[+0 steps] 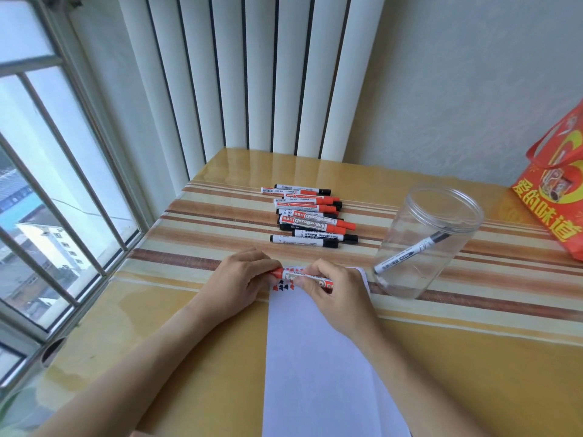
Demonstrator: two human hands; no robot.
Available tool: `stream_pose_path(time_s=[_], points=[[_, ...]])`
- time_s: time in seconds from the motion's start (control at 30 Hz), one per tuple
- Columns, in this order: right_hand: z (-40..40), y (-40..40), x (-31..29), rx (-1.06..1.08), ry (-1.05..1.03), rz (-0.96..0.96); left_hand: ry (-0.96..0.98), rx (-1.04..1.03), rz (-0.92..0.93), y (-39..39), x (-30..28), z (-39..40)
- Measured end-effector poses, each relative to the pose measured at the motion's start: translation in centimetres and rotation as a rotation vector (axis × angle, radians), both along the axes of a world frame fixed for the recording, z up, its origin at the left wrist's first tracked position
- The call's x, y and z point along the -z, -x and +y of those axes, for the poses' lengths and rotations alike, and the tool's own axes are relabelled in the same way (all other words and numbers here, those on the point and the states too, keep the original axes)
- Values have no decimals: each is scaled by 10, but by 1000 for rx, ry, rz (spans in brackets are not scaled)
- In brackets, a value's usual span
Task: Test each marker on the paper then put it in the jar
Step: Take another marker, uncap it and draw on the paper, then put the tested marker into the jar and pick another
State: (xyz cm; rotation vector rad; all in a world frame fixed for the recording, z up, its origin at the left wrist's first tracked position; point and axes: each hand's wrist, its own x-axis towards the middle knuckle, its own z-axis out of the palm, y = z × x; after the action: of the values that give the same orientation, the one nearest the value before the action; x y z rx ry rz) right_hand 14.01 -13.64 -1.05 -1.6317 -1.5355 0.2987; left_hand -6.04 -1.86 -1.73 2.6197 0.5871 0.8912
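A red whiteboard marker (291,275) lies level between both hands, over the far end of the white paper (312,367). My left hand (243,280) grips its red cap end. My right hand (336,291) grips the barrel. Small red and black test marks (282,286) show on the paper just under the marker. A clear plastic jar (422,244) stands open to the right, with one black marker (410,252) leaning inside. Several red and black markers (310,214) lie in a pile beyond the paper.
A striped yellow table (195,335) fills the lower view. A red gift bag (555,197) stands at the right edge. A barred window (47,184) runs along the left, and white vertical pipes (252,74) rise behind the table.
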Motion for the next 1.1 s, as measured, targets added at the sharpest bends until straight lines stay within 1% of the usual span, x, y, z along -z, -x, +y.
stream_pose_path(time_s=[0.13,0.33,0.4,0.5,0.63,0.7,0.73,0.83,0.9,0.93,1.0,1.1], points=[[0,0,0,5,16,-71,-28,12,-4,-1,3,0],[4,-7,-11,-85,92,-84,-14,2,-19,-3,5,-1],[6,-13,-17,-85,89,-182,-35,4,-22,-4,4,-1],[5,-17,-25,-93,136,-306,-73,12,-45,-4,2,0],[2,-14,-48,-121,179,-350,66,-73,-118,0,-4,-4],[-2,-15,-67,-98,118,-314,158,-110,-121,2,-4,-2],[-5,-17,-78,-79,67,-269,168,-107,-81,2,-3,0],[-18,-24,-115,23,-115,-19,35,-49,135,-1,8,4],[-28,-34,-138,118,-288,99,-16,-23,211,-4,12,4],[-32,-42,-146,165,-379,135,-17,-23,220,-4,12,4],[-39,-59,-159,277,-525,152,-9,-36,221,-4,13,4],[-44,-82,-163,471,-619,-1,-13,-43,240,-4,12,3]])
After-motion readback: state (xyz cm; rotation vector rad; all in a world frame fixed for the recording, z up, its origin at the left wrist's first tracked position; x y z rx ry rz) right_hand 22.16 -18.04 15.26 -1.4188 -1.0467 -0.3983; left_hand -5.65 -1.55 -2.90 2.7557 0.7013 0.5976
